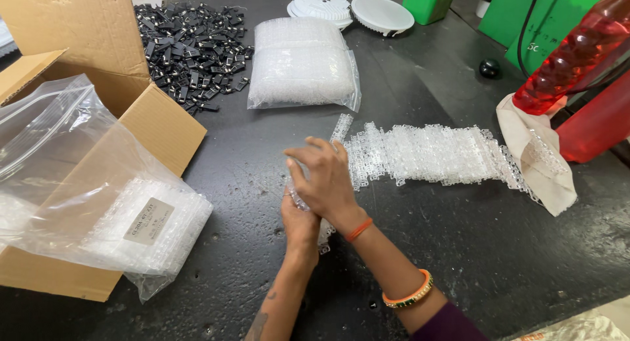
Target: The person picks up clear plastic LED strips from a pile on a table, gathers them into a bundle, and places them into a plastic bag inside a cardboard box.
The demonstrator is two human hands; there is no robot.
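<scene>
My right hand (325, 177) and my left hand (298, 223) meet at the middle of a dark table (459, 249), both closed around a small stack of clear plastic clips (293, 195). The right hand lies over the top of the stack and the left holds it from below. Much of the stack is hidden by my fingers. Just to the right, a long row of the same clear plastic pieces (433, 154) lies flat on the table.
An open cardboard box (157, 128) at left holds a clear zip bag of clips (141, 223). A sealed bag of clear pieces (302, 62), a pile of black clips (190, 42), white round fixtures (380, 13), a cloth (535, 157) and red items (577, 52) sit beyond.
</scene>
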